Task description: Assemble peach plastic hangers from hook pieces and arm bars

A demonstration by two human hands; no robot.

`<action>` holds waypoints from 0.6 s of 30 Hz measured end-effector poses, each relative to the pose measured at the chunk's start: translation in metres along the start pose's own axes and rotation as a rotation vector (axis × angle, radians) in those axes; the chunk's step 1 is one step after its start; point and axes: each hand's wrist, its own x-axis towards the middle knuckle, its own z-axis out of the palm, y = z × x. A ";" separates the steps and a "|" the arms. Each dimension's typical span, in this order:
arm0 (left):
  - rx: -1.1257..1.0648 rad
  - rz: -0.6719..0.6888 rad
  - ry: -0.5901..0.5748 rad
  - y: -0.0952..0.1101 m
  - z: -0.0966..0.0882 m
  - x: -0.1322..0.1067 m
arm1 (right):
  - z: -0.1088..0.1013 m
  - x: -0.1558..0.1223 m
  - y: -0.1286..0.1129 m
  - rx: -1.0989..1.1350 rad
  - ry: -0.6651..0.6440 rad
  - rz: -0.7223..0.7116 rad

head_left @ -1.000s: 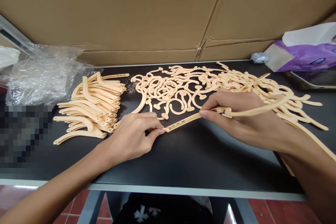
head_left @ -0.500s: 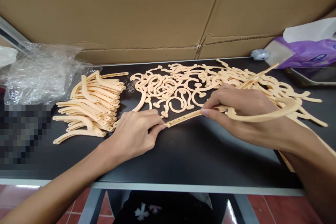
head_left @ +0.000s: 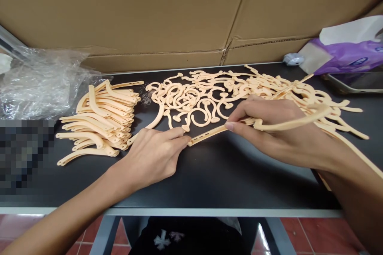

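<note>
Between my hands runs a narrow beige plastic hanger arm (head_left: 208, 134), slotted along its edge. The fingers of my left hand (head_left: 160, 149) are closed at its left end, and their tips are hidden. My right hand (head_left: 269, 131) pinches the arm's other end between thumb and fingers. A curved beige piece (head_left: 299, 121) sticks out to the right across the back of that hand; how it joins the arm is hidden by my fingers. Behind my hands lies a loose heap of hook-shaped pieces (head_left: 206, 115) with round ends.
Curved hanger arms (head_left: 101, 119) are stacked at the left, beside crumpled clear plastic (head_left: 38, 83). More long pieces (head_left: 323, 103) lie at the right. A purple tissue pack (head_left: 344, 55) stands at the back right. Cardboard (head_left: 149, 12) walls the rear of the black table (head_left: 203, 191).
The curved piece at my right hand has tilted slightly. My left fingers have shifted a little at the arm's end. The whole view has moved slightly.
</note>
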 end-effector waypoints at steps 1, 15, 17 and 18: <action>0.018 0.020 0.020 0.000 0.001 0.000 | 0.000 0.001 -0.001 0.010 -0.004 0.014; 0.232 0.107 0.138 0.010 0.007 -0.001 | 0.005 0.002 -0.006 0.037 0.076 0.104; 0.251 0.102 0.156 0.010 0.007 -0.001 | 0.005 0.002 -0.006 0.030 0.074 0.110; 0.257 0.098 0.161 0.010 0.007 0.000 | 0.005 0.001 -0.006 0.028 0.070 0.115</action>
